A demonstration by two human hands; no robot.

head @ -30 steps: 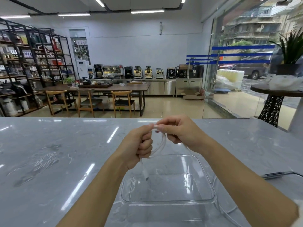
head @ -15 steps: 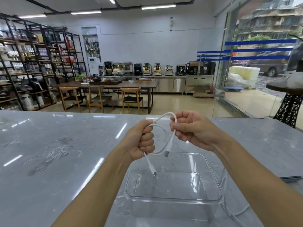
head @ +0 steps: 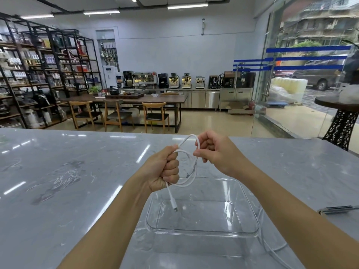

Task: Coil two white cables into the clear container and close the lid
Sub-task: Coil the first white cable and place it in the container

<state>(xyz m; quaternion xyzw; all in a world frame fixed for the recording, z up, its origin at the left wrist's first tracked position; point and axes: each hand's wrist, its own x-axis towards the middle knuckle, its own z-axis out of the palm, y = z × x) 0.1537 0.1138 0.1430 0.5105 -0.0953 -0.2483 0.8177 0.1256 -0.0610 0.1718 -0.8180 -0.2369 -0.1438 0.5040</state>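
Note:
A white cable [head: 189,169] is wound into small loops above the clear container [head: 202,229], held between both hands. My left hand [head: 165,169] is a fist around the loops, and one plug end hangs from it over the container. My right hand [head: 215,150] pinches the top of a loop just right of the left hand. The container is open and holds nothing. A second white cable [head: 266,247] lies on the counter along the container's right side, partly hidden by my right forearm.
The grey marble counter [head: 68,181] stretches wide to the left. A flat dark-rimmed object, perhaps the lid [head: 338,209], lies at the right edge. Beyond the counter are chairs, shelves and a glass wall.
The hands have wound the cable tighter: the second plug end now hangs inside the loop. Both hands shifted slightly with the camera's view, staying above the container.

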